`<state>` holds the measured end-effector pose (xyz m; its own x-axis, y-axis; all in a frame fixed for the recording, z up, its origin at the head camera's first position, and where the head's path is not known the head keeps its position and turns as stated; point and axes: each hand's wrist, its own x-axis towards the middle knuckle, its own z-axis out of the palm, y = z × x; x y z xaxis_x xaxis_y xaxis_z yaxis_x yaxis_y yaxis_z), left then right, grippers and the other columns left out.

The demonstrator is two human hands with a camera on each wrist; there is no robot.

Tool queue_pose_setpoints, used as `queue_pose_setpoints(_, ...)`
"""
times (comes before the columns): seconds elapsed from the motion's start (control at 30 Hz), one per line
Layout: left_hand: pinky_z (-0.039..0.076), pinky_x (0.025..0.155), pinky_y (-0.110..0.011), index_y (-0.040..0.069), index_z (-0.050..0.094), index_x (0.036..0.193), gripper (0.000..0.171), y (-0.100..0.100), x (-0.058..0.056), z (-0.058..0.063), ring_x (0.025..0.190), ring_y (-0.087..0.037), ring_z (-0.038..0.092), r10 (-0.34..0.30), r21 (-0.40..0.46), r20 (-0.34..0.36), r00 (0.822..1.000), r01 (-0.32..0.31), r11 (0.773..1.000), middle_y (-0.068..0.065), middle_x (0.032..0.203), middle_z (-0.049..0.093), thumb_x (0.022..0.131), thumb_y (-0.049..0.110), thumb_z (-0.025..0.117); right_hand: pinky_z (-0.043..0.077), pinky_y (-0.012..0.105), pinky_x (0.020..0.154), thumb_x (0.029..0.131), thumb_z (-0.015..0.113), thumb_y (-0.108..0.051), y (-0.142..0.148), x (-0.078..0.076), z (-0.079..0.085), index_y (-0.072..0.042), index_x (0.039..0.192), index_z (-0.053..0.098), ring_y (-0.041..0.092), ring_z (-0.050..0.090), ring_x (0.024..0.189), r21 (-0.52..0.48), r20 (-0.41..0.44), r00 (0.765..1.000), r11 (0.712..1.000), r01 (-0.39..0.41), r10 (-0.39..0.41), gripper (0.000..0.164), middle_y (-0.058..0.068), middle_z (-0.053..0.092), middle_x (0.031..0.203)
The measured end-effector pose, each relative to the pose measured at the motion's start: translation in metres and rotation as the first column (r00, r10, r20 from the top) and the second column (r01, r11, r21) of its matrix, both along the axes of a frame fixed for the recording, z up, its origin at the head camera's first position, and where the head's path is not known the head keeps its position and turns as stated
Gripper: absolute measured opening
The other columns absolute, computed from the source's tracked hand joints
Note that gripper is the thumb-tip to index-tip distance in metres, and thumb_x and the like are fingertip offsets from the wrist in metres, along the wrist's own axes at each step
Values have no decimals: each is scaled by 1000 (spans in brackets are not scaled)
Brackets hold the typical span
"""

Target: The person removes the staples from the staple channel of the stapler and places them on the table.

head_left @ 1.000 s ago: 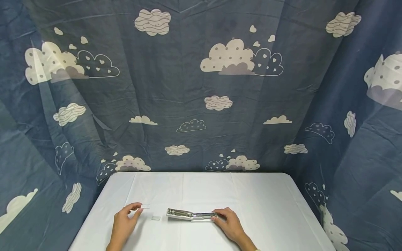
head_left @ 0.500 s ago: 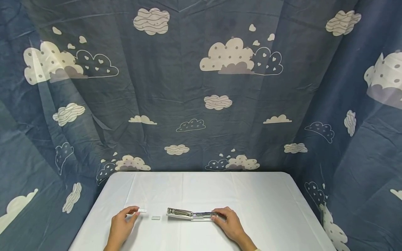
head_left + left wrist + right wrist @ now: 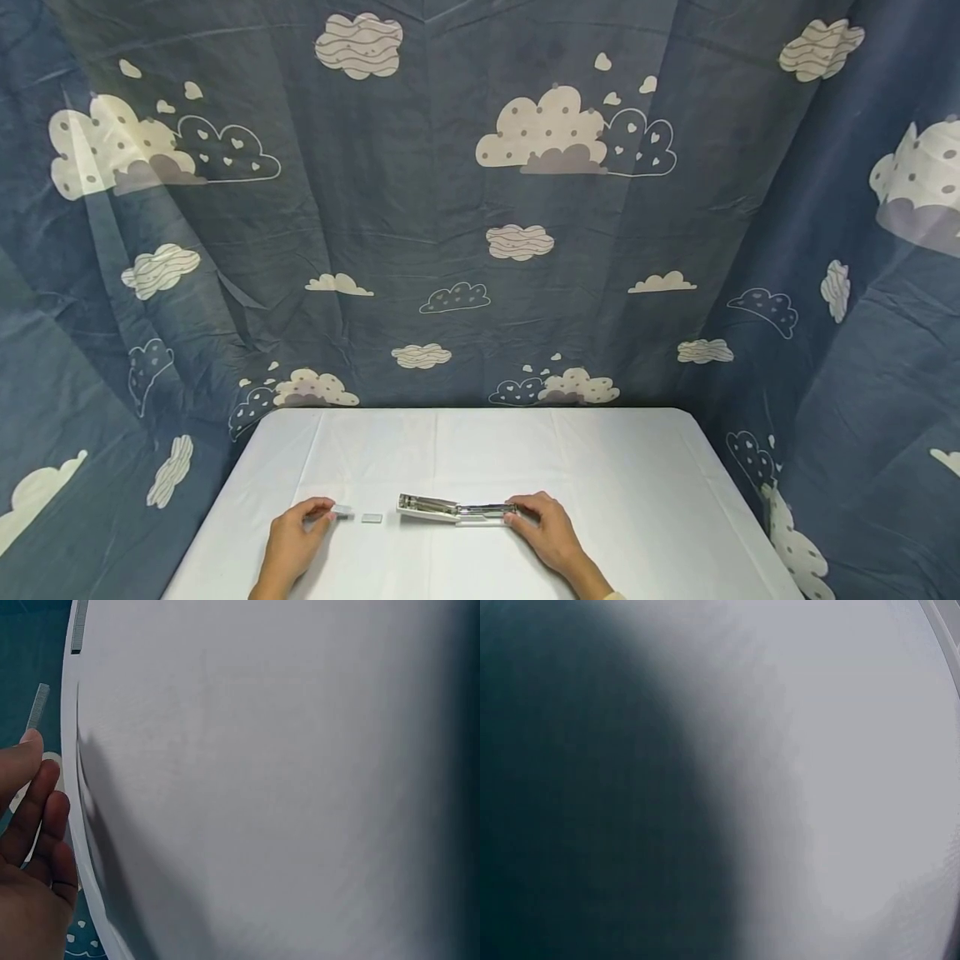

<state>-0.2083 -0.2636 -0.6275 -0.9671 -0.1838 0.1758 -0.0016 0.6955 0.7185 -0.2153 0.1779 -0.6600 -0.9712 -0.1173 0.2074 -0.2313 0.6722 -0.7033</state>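
Observation:
Between the thumb and fingers of my left hand point(image 3: 292, 540) is a small strip of staples point(image 3: 342, 511), pinched at one end. The left wrist view shows this staple strip point(image 3: 39, 706) sticking out past the fingertips, its fine ridges visible. A second staple strip point(image 3: 371, 518) lies on the white table just right of it. Farther right sits a stapler point(image 3: 456, 512) with its top swung back, so the metal inside shows. My right hand point(image 3: 550, 535) grips the stapler's right end, hiding that end.
A white cloth covers the table point(image 3: 637, 483). Behind it and along both sides hangs a dark blue curtain point(image 3: 450, 183) with cloud prints. The right wrist view is mostly a dark blur beside white cloth.
My left hand has lowered the staple strip toward the near side, and the strip now points at the one on the table. The right hand and stapler stay in place.

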Motion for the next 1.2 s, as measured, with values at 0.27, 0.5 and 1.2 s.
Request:
queue_pose_setpoints(0.27, 52, 95, -54, 11, 78, 104, 17, 0, -2, -4, 96, -27, 74, 4, -19, 22, 1000, -3, 1000, -3, 94, 79, 87, 10, 80, 54, 34, 91, 91, 73, -53, -2, -1, 1, -28, 114, 77, 6, 63, 99, -1, -13, 1000, 1000, -1, 1, 34, -15, 72, 106)
queue_pose_setpoints(0.5, 51, 96, -55, 10, 78, 105, 17, 0, -4, -2, 99, -29, 73, -4, -14, 47, 999, 5, 1000, -3, 95, 79, 88, 11, 80, 53, 32, 91, 89, 74, -53, -1, -3, 3, -31, 113, 77, 4, 61, 99, -6, 12, 1000, 1000, 2, -2, 33, -16, 72, 106)
queue_pose_setpoints(1.2, 51, 88, -53, 11, 77, 96, 11, 3, -5, -4, 92, -25, 65, -13, -72, 137, 990, 24, 997, -6, 96, 68, 86, 6, 80, 53, 30, 87, 90, 74, -52, -1, 3, 1, -28, 113, 77, 5, 62, 96, -6, 3, 1000, 1000, 14, -14, 33, -14, 71, 104)
